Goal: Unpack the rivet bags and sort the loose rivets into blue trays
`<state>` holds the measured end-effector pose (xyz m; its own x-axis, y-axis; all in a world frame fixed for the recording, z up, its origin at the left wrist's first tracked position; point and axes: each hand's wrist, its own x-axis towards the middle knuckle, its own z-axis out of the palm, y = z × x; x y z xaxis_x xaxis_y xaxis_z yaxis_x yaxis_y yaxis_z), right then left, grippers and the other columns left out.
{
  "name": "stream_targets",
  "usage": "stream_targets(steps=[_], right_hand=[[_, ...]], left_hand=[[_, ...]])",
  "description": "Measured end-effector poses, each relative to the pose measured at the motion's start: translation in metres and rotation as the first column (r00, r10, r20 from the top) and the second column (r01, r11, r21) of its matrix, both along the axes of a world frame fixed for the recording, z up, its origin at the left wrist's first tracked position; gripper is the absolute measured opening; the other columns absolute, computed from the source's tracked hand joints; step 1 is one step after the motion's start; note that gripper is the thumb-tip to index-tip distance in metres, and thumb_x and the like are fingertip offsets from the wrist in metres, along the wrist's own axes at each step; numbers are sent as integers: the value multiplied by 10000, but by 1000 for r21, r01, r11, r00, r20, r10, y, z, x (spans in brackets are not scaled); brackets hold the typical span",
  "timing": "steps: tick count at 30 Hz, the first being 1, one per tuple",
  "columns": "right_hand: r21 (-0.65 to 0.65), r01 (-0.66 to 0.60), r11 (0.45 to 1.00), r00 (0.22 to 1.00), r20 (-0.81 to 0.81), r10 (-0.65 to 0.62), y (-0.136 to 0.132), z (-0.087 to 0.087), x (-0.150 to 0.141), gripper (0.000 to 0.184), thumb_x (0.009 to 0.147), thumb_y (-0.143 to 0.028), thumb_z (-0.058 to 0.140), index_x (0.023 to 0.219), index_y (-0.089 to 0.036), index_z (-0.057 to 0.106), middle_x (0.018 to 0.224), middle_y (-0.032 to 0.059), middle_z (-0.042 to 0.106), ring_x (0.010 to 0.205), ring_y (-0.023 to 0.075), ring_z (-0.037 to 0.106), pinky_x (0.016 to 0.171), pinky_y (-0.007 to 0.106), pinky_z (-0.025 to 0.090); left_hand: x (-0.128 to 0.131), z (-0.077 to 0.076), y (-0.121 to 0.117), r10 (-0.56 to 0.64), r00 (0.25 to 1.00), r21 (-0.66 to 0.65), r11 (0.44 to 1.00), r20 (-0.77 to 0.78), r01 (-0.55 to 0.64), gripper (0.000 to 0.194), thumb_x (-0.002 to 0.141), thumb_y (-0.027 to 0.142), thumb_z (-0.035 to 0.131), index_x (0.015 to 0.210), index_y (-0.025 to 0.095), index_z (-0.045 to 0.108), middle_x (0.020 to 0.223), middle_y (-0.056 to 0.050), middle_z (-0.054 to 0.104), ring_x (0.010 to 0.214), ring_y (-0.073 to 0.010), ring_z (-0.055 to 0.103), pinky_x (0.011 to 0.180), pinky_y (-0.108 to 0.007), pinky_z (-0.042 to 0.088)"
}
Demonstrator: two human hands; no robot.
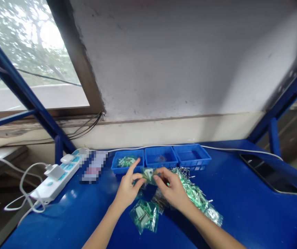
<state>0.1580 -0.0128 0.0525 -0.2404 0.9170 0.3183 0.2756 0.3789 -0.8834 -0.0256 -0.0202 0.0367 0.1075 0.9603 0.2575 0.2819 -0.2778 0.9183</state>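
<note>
Between my two hands, just in front of the blue bins, is a small clear plastic bag [149, 173] with pale and green pieces inside. My left hand [128, 186] pinches its left edge between thumb and a finger, the index finger pointing up. On the bag's right side my right hand [171, 186] is closed with thumb and fingertips. Below them a larger filled bag [145, 216] of green and white pieces lies on the blue table [127, 238]. A heap of green packets and metal pins [193, 193] spreads beside my right hand, partly behind my forearm.
Three blue bins stand along the wall: the left bin [114, 166] holds green pieces, the middle bin [161, 152] a small item, then the right bin [192, 155]. A white power strip [57, 180] with cables lies left, a phone [269, 173] right. Blue frame posts flank the table.
</note>
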Motion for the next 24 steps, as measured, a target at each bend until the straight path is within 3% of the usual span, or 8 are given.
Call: stream_targets(steps=[3,5,7,11,15,17,20,24], right_hand=[[-40,-16,999,1000,-27,15,-3,7,2,186,843,-350,496,858,-183,579,472,-60,468,429,98,446,466,220,337],[-104,-38,994,995,-98,28,-2,12,2,179,829,-350,511,835,-180,565,503,-27,566,449,118,530,477,225,399],[-109,-40,993,986,-164,22,-1,20,1,149,803,-326,537,810,-180,563,601,15,646,533,142,606,528,243,460],[81,-40,996,979,-194,55,0,50,-7,83,740,-219,552,793,-181,603,681,12,668,608,146,632,551,249,477],[247,-76,966,964,-228,134,2,92,-17,142,750,-188,513,800,-186,646,654,-15,645,577,112,587,555,241,456],[249,-71,966,947,-287,143,4,108,-23,149,792,-236,518,839,-194,653,725,-6,654,636,110,580,608,248,459],[177,60,982,922,-387,14,9,121,-29,181,814,-322,554,926,-207,638,713,-14,606,625,100,530,588,236,428],[-7,78,997,919,-386,-75,18,122,-29,304,858,-453,477,894,-199,642,540,-45,456,475,83,414,456,222,347]], left_hand=[[-4,12,-2,-6,994,39,999,-111,11,191,817,266,594,968,160,640,686,-10,655,643,-139,589,672,-242,445],[-1,19,-2,65,989,137,989,-133,-47,154,805,284,603,754,150,660,695,-27,639,666,-151,583,681,-252,443],[5,26,-3,165,983,192,970,-78,-147,193,824,317,580,789,156,679,759,-40,634,711,-159,577,698,-262,443],[19,49,-5,203,952,40,975,231,-218,323,907,386,445,1012,171,664,912,-60,649,835,-161,595,741,-259,457],[20,90,-2,148,889,108,971,433,-214,325,782,290,653,1088,188,622,809,-8,639,725,-112,594,676,-209,465],[16,109,1,148,894,220,940,423,-260,427,744,233,695,1156,211,587,788,10,640,719,-105,606,689,-207,478],[12,126,7,192,924,384,867,332,-318,255,749,200,691,1002,203,660,832,-11,678,798,-137,642,784,-261,502],[11,132,14,141,978,591,781,151,-203,60,793,168,639,776,204,684,886,-30,686,974,-198,623,942,-395,460]])
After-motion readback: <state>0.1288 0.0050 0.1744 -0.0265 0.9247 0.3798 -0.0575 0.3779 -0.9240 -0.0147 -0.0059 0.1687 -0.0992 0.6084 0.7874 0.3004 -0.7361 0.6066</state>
